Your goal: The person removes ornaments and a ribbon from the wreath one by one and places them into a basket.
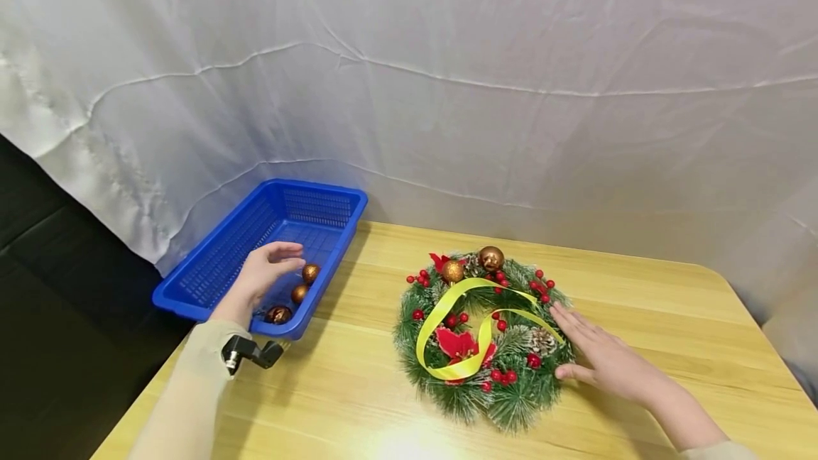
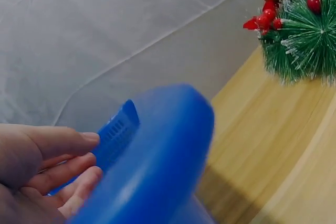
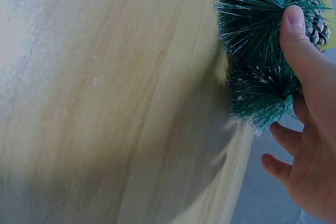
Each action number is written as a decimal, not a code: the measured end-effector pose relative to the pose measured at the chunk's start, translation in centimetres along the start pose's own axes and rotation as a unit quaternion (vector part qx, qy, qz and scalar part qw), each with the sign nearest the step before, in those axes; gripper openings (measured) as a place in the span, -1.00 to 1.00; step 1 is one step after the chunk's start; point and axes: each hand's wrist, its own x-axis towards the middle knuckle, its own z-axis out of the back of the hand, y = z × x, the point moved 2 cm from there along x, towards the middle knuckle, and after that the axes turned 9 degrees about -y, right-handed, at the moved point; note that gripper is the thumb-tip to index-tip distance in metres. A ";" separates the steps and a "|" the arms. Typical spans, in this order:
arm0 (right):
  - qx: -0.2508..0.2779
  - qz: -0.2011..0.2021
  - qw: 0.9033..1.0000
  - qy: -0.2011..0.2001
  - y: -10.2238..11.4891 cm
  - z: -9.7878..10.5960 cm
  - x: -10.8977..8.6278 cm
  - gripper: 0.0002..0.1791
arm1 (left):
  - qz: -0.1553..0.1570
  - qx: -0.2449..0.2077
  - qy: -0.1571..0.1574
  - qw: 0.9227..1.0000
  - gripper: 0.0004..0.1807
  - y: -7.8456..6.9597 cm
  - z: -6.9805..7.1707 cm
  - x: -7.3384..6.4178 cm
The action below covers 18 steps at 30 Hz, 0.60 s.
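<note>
From my end, the wreath lies flat on the worktop, with a yellow ribbon curling across it and a copper glitter ball and a glossy brown ball at its far side. I see the right hand along its right edge, fingers stretched nearly straight, thumb spread onto the needles; it grips nothing, so I take it as steadying.

The left hand reaches into the blue basket, fingers loosely bent, thumb a little apart, holding nothing that I can see. Beside it lie two glitter balls and a bronze ball. I judge the step in hand to be picking a ball out; the next move would call for opening the thumb wider and closing round one without rolling the others.

My blind spots: the basket's blurred rim hides the balls from the left wrist view, so I can't tell whether a fingertip touches one. Both wrist views cut the wreath off. Needles and thumb cover part of the right fingers, and I can't make out whether the ribbon is fastened or merely laid there.
</note>
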 end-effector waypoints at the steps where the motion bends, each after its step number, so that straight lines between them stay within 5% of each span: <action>1: 0.000 0.000 1.000 -0.001 0.0 0.0 0.0 -0.01 | -0.002 -0.011 -0.007 1.000 -0.51 -0.3 0.0 0.0; 7: 0.001 0.003 1.000 -0.006 0.0 0.2 -0.1 -0.01 | -0.043 -0.053 -0.018 0.997 -0.53 -3.9 -1.4 -0.5; 13: 0.006 0.004 1.000 -0.002 0.0 0.3 -0.1 -0.01 | -0.101 -0.095 0.013 0.990 -0.58 -8.2 -4.6 -0.6; 18: 0.010 0.011 1.000 0.000 0.2 0.3 0.0 -0.01 | -0.127 -0.143 0.034 0.981 -0.62 -10.4 -7.4 -0.5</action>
